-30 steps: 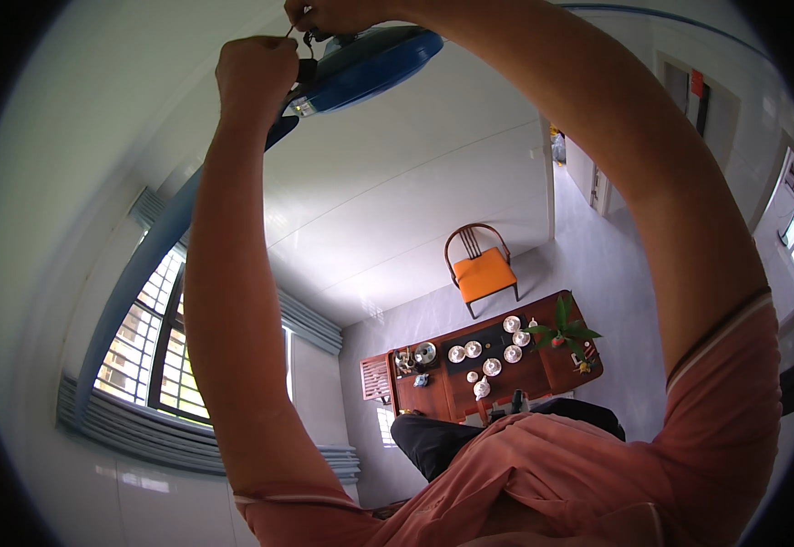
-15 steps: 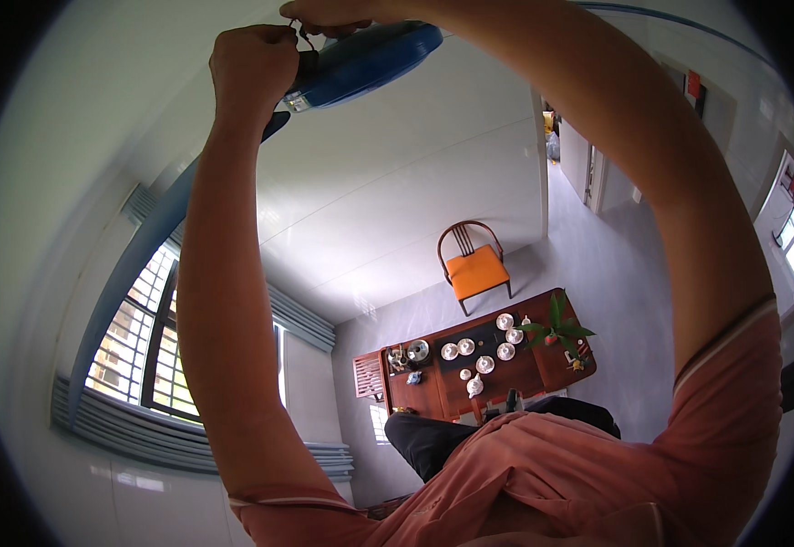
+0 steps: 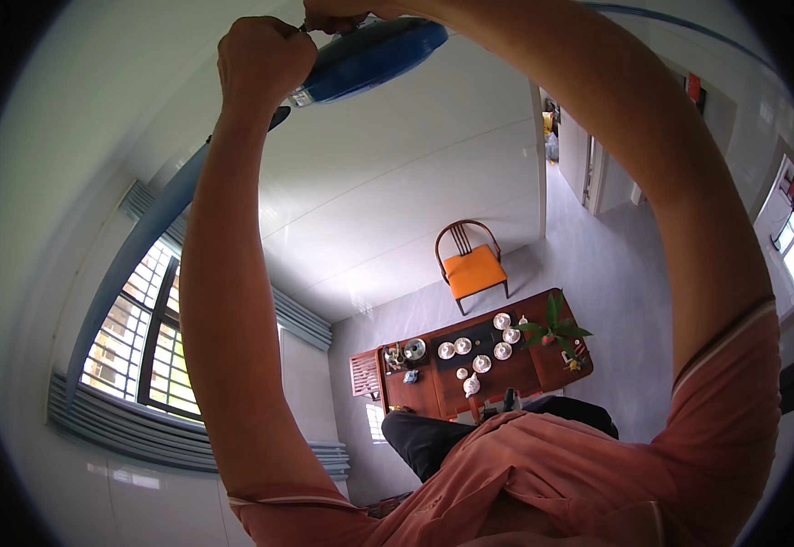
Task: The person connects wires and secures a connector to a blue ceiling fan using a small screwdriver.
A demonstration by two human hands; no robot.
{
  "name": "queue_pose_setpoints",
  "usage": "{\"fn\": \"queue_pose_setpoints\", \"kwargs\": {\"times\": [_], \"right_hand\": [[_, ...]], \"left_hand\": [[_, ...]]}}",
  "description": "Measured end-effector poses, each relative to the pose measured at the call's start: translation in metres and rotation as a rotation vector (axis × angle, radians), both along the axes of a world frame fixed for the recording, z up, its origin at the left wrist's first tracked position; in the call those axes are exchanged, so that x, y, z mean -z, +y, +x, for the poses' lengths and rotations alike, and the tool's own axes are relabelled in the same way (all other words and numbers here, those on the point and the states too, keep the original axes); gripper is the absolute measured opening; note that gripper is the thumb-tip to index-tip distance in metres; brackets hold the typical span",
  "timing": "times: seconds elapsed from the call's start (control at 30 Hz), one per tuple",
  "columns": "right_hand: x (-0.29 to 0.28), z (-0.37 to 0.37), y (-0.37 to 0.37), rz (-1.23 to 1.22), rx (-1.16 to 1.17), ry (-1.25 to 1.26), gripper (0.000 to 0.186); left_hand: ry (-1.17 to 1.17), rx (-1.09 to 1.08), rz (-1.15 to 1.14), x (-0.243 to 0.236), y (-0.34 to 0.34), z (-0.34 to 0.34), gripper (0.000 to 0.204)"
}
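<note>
Overhead, both of my arms are raised toward a blue round housing (image 3: 379, 62) that looks like a ceiling fan's body. My left hand (image 3: 265, 59) is closed in a pinch at its left side. My right hand (image 3: 338, 16) is partly cut off by the top edge, its fingers bent close to the left hand. Between the two fingertips shows a short bit of thin dark wire (image 3: 303, 28); most of it is hidden by the fingers. A long blue fan blade (image 3: 137, 242) sweeps down on the left, passing behind my left forearm.
Far below stands a wooden table (image 3: 424, 392) with several white lidded cups, a teapot (image 3: 472, 387) and a green plant (image 3: 554, 326). Behind it is a chair with an orange seat (image 3: 474, 272). A barred window (image 3: 146, 328) is at left; a thin blue strip (image 3: 680, 27) curves at upper right.
My left hand has moved slightly right and up, closer to the right hand. Less of the dark wire shows between them. The view has shifted a little.
</note>
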State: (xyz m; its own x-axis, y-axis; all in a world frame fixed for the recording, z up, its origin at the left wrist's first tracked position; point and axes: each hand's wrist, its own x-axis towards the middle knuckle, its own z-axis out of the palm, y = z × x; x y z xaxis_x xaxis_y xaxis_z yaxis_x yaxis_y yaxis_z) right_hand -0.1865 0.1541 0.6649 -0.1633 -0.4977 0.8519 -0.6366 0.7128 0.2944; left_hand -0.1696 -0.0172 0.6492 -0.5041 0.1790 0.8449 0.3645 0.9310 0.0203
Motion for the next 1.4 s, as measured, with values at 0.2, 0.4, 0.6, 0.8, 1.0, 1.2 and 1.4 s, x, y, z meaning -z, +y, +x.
{"fn": "queue_pose_setpoints", "kwargs": {"times": [0.2, 0.4, 0.6, 0.8, 1.0, 1.2, 1.4], "right_hand": [[0.003, 0.002, -0.007, 0.013, 0.000, -0.025, 0.016], [0.008, -0.005, -0.012, -0.004, -0.006, 0.040, 0.010], [0.001, -0.005, -0.008, -0.163, -0.055, -0.152, 0.012], [0.003, -0.021, 0.010, -0.070, -0.237, 0.092, 0.013], [0.001, -0.009, -0.009, 0.031, -0.175, -0.235, 0.020], [0.002, -0.006, -0.017, 0.164, -0.060, 0.012, 0.016], [-0.023, -0.034, -0.012, -0.019, -0.036, -0.032, 0.012]], "left_hand": [[-0.034, 0.068, 0.075, 0.002, -0.004, 0.006, 0.025], [-0.159, 0.079, 0.184, -0.004, -0.006, 0.014, 0.028], [-0.237, 0.238, 0.429, -0.002, -0.017, 0.003, 0.020], [-0.267, 0.338, 0.589, -0.003, -0.005, 0.002, 0.019], [-0.242, 0.286, 0.646, 0.005, -0.012, 0.006, 0.016], [-0.187, 0.299, 0.771, 0.006, 0.000, 0.022, 0.016], [-0.239, 0.414, 0.911, -0.006, -0.010, 0.026, 0.012]]}}
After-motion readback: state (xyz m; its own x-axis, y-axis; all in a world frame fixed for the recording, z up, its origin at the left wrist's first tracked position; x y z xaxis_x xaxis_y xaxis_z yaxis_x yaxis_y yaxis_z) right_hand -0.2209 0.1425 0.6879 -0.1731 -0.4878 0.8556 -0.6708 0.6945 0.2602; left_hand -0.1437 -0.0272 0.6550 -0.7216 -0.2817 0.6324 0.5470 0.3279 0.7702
